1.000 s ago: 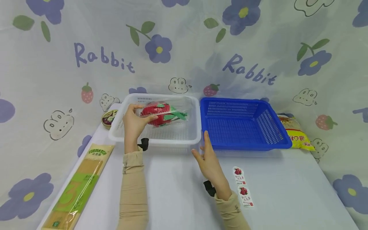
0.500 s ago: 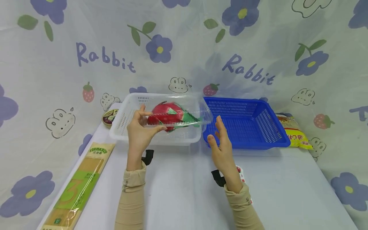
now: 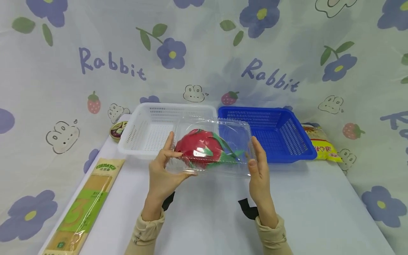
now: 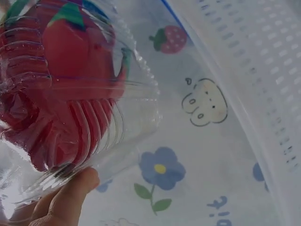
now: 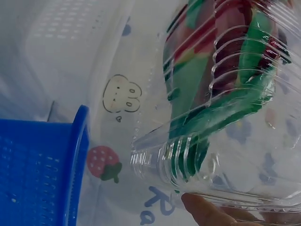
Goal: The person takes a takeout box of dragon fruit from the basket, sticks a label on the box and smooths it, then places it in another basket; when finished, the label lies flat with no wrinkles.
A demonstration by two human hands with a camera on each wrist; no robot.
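Note:
In the head view, a clear plastic clamshell box (image 3: 207,166) is held up over the front edges of two baskets. Inside it lies a red dragon fruit (image 3: 199,147) with green scales, its green end toward the right. My left hand (image 3: 164,173) grips the box's left end, thumb along the near side. At the other end, my right hand (image 3: 260,180) holds the box, with its thumb against the near corner and a fingertip showing through the plastic. The left wrist view shows the fruit (image 4: 70,52) close up through the ribbed wall. Parts of the fingers are hidden.
Behind the box stand a white basket (image 3: 129,148) and a blue basket (image 3: 296,156), side by side. A long noodle packet (image 3: 84,205) lies at the left. Near the back corners are a round tin (image 3: 118,131) and a yellow bag (image 3: 326,150).
The box with the dragon fruit has come out from over the white basket, toward me and rightward. My right hand has moved up to its right end. The stickers are now hidden behind my right arm.

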